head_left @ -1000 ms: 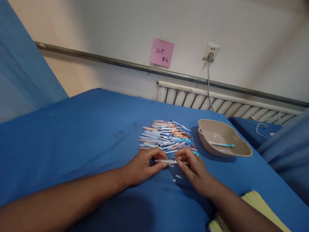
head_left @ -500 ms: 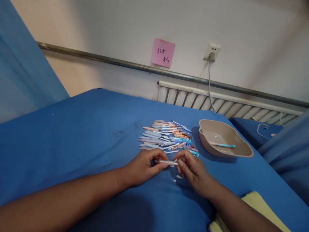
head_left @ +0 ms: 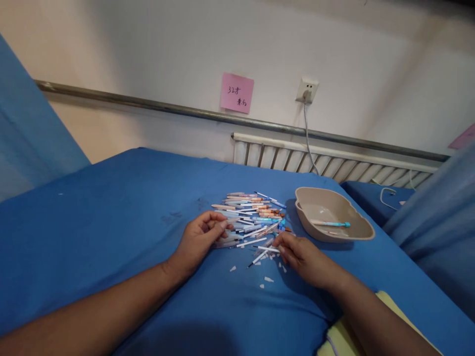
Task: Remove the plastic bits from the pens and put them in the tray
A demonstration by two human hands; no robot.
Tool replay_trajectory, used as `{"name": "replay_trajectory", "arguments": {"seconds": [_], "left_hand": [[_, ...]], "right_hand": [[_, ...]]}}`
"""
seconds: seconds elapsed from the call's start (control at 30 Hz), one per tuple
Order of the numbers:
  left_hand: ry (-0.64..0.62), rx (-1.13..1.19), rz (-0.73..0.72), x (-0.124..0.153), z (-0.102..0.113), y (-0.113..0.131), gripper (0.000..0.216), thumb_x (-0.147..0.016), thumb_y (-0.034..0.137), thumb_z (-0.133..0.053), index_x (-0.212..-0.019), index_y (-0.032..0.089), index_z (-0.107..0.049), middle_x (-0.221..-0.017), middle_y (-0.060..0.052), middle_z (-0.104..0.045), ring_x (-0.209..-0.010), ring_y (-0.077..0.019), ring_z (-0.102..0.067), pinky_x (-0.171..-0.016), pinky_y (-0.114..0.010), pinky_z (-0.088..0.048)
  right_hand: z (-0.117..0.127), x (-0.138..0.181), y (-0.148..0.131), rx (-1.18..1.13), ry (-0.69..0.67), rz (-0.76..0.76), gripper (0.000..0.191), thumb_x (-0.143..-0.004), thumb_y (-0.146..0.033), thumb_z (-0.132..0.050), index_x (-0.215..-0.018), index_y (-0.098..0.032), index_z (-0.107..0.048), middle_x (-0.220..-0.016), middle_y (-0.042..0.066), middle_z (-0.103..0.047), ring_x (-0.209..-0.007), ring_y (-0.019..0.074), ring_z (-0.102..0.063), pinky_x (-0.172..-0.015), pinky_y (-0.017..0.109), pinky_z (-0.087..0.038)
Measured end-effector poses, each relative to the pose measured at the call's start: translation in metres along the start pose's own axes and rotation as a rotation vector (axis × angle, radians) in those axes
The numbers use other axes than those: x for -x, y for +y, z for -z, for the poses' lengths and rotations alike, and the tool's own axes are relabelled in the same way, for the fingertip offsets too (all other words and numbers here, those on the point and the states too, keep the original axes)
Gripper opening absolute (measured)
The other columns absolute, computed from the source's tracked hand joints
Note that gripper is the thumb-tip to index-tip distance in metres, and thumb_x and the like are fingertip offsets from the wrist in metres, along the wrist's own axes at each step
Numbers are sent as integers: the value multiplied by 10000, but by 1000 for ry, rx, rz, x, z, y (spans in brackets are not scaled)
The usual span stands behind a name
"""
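Note:
My left hand [head_left: 200, 240] is closed, thumb against fingers, at the left side of a pile of pens and pen parts [head_left: 256, 213]. A pale pen barrel [head_left: 233, 220] sticks out from its fingertips, mostly covered by them. Lower right of the pile, my right hand [head_left: 306, 259] pinches a thin white pen refill [head_left: 267, 248] with a dark tip pointing left. Another white refill [head_left: 259, 258] lies slanted under it on the blue cloth. Small white plastic bits [head_left: 268, 279] are scattered in front of both hands.
To the right of the pile stands a beige basin [head_left: 336, 198] holding a pen with a turquoise end [head_left: 332, 224]. A yellow cloth [head_left: 343, 338] lies beneath my right forearm. Behind the blue-covered surface [head_left: 122, 198] are a radiator [head_left: 274, 155] and a metal rail [head_left: 166, 109].
My hands have moved apart. The left went up and left to the pile with the pen barrel; the right now holds a refill separately. The view has shifted slightly.

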State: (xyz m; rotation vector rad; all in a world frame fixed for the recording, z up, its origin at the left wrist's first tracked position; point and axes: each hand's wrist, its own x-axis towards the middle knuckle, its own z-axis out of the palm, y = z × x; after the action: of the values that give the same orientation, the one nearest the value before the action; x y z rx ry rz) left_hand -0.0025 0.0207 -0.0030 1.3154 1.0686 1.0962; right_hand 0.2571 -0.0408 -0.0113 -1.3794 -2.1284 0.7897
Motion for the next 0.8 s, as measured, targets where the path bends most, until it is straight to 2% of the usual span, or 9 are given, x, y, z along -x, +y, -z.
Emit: {"name": "replay_trajectory", "arguments": {"seconds": [0.17,0.27,0.37,0.47,0.57,0.67,0.8], "left_hand": [[42,40,16,-7,1,-4,349,-655,394,-738,-840,179,-534,-648,22,-621,-547,-111,-563,-479,-199,-401],[33,7,10,-8,0,-7,357,-699,403,-702,-928,184,-537,-689,22,-624,-577,-112,-570,-502,-201,-411],[0,-112,-30,-7,0,-9,361,-771,419,-627,-1036,183,-564,-803,-14,-652,-686,-141,-603,-568,-225,-449],[-69,-274,-120,-5,1,-9,318,-799,397,-594,-1040,189,-605,-964,-48,-666,-847,-188,-621,-706,-269,-482],[-131,-440,-206,-3,3,-8,278,-820,365,-570,-1042,207,-625,-1026,-47,-670,-942,-217,-615,-835,-306,-462],[-172,-569,-274,-2,4,-4,264,-848,362,-528,-1050,227,-631,-1035,-40,-677,-966,-227,-613,-894,-321,-440],[-240,-686,-313,-1,2,-1,285,-884,380,-468,-1089,236,-603,-1047,-36,-682,-966,-227,-616,-884,-332,-455]], "right_hand": [[2,1,5,219,-9,-27,152,-893,-162,-419,-952,-203,-554,-791,37,-642,-697,161,-568,-627,247,-395],[4,2,6,342,-19,-45,149,-885,-160,-441,-882,-207,-582,-816,54,-664,-727,174,-601,-619,244,-383],[5,0,4,441,36,-88,174,-898,-152,-410,-834,-192,-567,-787,62,-657,-676,171,-599,-594,250,-362],[6,-5,1,419,150,-169,165,-922,-172,-379,-882,-180,-539,-772,60,-650,-652,161,-596,-597,249,-368],[4,-12,1,330,247,-165,168,-940,-183,-348,-939,-177,-516,-866,84,-661,-792,179,-619,-687,259,-404],[0,-16,6,286,301,-125,140,-939,-180,-348,-950,-179,-487,-986,106,-652,-922,198,-607,-762,279,-408],[-2,-15,11,249,261,-165,127,-944,-220,-348,-920,-191,-469,-812,65,-655,-757,188,-627,-650,264,-414]]}}
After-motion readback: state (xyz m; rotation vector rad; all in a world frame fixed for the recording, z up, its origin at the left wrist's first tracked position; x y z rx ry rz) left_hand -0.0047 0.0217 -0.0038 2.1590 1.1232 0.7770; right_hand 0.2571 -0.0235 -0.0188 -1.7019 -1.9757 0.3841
